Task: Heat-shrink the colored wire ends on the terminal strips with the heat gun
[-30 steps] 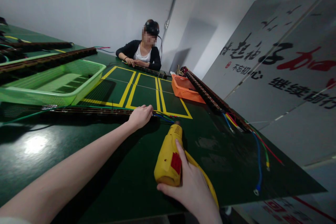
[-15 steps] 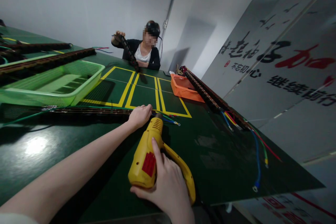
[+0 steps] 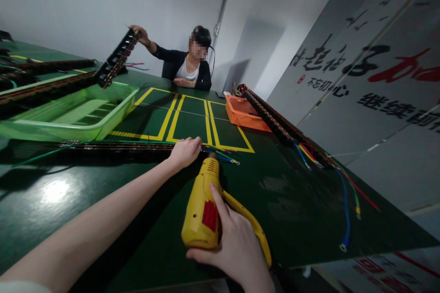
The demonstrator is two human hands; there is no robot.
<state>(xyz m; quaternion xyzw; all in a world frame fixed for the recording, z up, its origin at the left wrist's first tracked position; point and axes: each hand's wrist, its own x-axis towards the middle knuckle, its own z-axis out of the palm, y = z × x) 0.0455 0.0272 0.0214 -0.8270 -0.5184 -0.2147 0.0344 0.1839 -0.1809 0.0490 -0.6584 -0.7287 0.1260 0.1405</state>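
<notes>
My right hand (image 3: 237, 233) is wrapped round a yellow heat gun (image 3: 202, 206) with a red label. The gun's nozzle points away from me, close to the wires (image 3: 225, 155) at the end of a long dark wiring harness (image 3: 123, 146). My left hand (image 3: 187, 150) is closed over that harness end, just left of the nozzle. Blue, green and red leads stick out past my fingers, and a ring terminal (image 3: 235, 162) tips the blue one. What lies under my left palm is hidden.
A green basket (image 3: 99, 130) stands at left with long dark strips across it. An orange basket (image 3: 247, 121) is at right, beside more wired strips (image 3: 278, 121). Yellow tape (image 3: 208, 121) marks the green table. Opposite, a co-worker (image 3: 189, 68) holds up a dark strip (image 3: 118, 59).
The heat gun and my right hand have shifted slightly right. My left hand stays on the harness. The co-worker's strip has swung left, over the green basket.
</notes>
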